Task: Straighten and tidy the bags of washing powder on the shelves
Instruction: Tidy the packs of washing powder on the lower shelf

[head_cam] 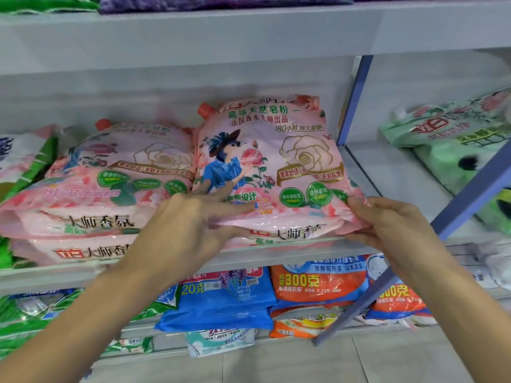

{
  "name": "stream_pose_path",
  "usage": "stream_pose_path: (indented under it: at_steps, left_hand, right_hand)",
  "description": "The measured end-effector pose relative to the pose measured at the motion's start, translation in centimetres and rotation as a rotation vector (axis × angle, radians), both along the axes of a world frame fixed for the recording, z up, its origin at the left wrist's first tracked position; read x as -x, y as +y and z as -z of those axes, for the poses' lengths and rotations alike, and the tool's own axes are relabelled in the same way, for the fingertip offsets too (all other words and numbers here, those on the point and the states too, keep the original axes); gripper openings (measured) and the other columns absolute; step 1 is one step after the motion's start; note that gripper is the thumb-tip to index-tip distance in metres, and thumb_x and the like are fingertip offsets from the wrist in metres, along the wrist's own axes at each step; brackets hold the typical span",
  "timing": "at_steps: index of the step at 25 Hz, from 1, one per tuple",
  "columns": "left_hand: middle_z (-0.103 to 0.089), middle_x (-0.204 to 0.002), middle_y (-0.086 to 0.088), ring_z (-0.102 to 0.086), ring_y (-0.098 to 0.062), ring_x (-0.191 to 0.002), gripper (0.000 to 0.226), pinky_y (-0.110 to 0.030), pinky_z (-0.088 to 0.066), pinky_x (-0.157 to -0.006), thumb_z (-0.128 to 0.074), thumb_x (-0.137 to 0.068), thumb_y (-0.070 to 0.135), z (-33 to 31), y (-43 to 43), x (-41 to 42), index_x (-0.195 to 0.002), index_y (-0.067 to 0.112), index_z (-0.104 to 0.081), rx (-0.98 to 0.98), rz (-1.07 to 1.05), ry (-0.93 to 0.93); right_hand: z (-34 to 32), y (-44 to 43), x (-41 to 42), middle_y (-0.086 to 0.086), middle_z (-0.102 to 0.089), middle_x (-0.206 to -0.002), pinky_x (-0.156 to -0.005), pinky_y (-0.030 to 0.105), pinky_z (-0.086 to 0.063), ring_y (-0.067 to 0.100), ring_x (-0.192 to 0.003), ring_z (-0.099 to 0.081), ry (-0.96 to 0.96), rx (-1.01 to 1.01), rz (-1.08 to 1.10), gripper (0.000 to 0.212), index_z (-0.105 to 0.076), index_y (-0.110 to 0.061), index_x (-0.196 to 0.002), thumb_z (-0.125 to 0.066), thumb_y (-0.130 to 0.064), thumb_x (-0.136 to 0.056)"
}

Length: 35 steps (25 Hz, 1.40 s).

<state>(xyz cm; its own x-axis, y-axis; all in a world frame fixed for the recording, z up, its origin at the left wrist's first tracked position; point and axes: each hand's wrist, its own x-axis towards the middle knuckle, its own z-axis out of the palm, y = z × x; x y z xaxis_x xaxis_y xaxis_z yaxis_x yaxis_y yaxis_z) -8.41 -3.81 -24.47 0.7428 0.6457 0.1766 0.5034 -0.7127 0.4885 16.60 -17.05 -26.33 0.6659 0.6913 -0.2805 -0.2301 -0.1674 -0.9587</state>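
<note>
Up close, the pink bag [265,150] is pinched at its front edge by the left hand [188,217] (fingers spread on top) and at its corner by the right hand [387,219]. It is stacked on a like bag [290,233] on the shelf [262,257].

The pink washing-powder bag [265,161] in front of you shows a figure in a blue dress, pink roses, a cream rose outlined in gold and round green badges; its cap [206,109] is orange-red. The stack of bags [110,175] to your left carries the same pink print. Past the blue upright [354,98] you see pale green bags [448,128]; below, a blue bag [221,297] with purple flowers and an orange bag [318,283] with yellow numerals.
</note>
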Motion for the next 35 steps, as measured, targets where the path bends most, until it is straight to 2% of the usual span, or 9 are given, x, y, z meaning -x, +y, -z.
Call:
stream_pose_path:
  at_steps: [3,5,8,12,16,20,24,28,35]
  left_hand:
    - [-0.069,-0.123,0.011,-0.050,0.004,-0.132,0.033,-0.007,-0.025,-0.115,-0.083,-0.074,0.036,0.5,-0.6,-0.5,-0.093,0.058,-0.069,0.076,-0.100,-0.242]
    - [-0.074,-0.118,0.008,-0.060,-0.011,-0.128,0.029,-0.017,-0.037,-0.114,-0.083,-0.065,0.044,0.4,-0.9,-0.8,-0.092,0.049,-0.074,0.005,-0.116,-0.241]
    - [-0.072,-0.099,0.013,-0.061,-0.006,-0.102,0.043,-0.019,-0.046,-0.088,-0.080,-0.060,0.057,0.1,-1.1,-0.4,-0.096,0.035,-0.080,-0.055,-0.088,-0.225]
    - [-0.056,-0.074,0.008,-0.051,-0.006,-0.071,0.021,-0.011,-0.040,-0.065,-0.086,-0.067,0.033,1.1,-0.7,-0.3,-0.077,0.021,-0.072,-0.093,-0.087,-0.285]
    - [-0.042,-0.082,0.007,-0.037,-0.008,-0.072,0.021,-0.013,-0.037,-0.070,-0.080,-0.081,-0.005,1.7,-0.8,0.0,-0.076,0.005,-0.062,-0.379,-0.016,-0.270]
    - [-0.029,-0.084,0.001,-0.024,-0.013,-0.079,0.019,-0.029,-0.023,-0.062,-0.064,-0.085,-0.014,2.7,-0.3,1.4,-0.079,0.001,-0.056,-0.713,0.003,-0.223]
    - [-0.046,-0.090,-0.011,-0.045,-0.027,-0.081,0.010,-0.042,-0.043,-0.062,-0.058,-0.090,-0.008,4.9,-0.4,2.3,-0.090,0.002,-0.056,-0.624,-0.023,-0.210]
    - [-0.053,-0.117,-0.010,-0.058,-0.035,-0.102,0.031,-0.050,-0.055,-0.078,-0.047,-0.094,0.001,4.5,0.3,3.7,-0.124,0.005,-0.056,-0.548,-0.027,-0.118]
    - [-0.061,-0.114,-0.011,-0.051,-0.029,-0.094,0.055,-0.047,-0.054,-0.066,-0.075,-0.068,-0.021,3.3,0.0,3.7,-0.116,0.005,-0.072,-0.535,-0.009,0.015]
  right_hand:
    - [0.3,-1.0,-0.3,-0.013,-0.077,-0.086,-0.075,0.014,-0.058,-0.005,-0.080,-0.071,-0.507,-0.002,0.068,0.013,-0.074,-0.015,-0.102,-0.066,-0.024,-0.097]
    - [0.5,-1.6,0.0,-0.018,-0.067,-0.110,-0.088,0.009,-0.047,-0.007,-0.105,-0.062,-0.935,-0.080,-0.048,0.024,-0.072,-0.030,-0.113,-0.072,-0.035,-0.090]
    - [1.9,-1.6,-0.6,-0.011,-0.064,-0.110,-0.087,0.004,-0.043,0.003,-0.104,-0.061,-1.195,-0.140,-0.213,0.029,-0.077,-0.023,-0.108,-0.079,-0.031,-0.080]
    - [4.2,-1.1,-2.2,0.001,-0.067,-0.109,-0.085,0.036,-0.057,0.019,-0.100,-0.064,-1.393,-0.076,-0.183,0.030,-0.073,-0.012,-0.114,-0.075,-0.005,-0.085]
    - [3.9,-1.3,-2.8,0.007,-0.065,-0.101,-0.076,0.037,-0.053,0.023,-0.090,-0.060,-1.474,-0.079,-0.084,0.028,-0.069,-0.005,-0.109,-0.070,0.007,-0.084]
    - [3.6,-1.3,-3.5,0.014,-0.059,-0.088,-0.067,0.029,-0.043,0.032,-0.079,-0.058,-1.668,-0.165,-0.044,0.011,-0.069,0.002,-0.094,-0.058,0.001,-0.090]
    - [5.4,-1.5,-2.4,0.011,-0.059,-0.096,-0.070,0.040,-0.049,0.030,-0.089,-0.055,-1.482,-0.056,-0.088,0.014,-0.063,-0.002,-0.096,-0.062,0.006,-0.084]
    - [4.4,-1.7,-3.8,0.012,-0.060,-0.098,-0.070,0.041,-0.049,0.034,-0.089,-0.057,-1.627,-0.096,-0.169,0.017,-0.063,-0.001,-0.098,-0.060,0.010,-0.086]
    - [5.1,-2.0,-4.1,0.011,-0.058,-0.105,-0.048,0.048,-0.053,0.038,-0.087,-0.058,-1.705,0.134,-0.267,0.020,-0.057,-0.006,-0.096,-0.068,0.004,-0.083]
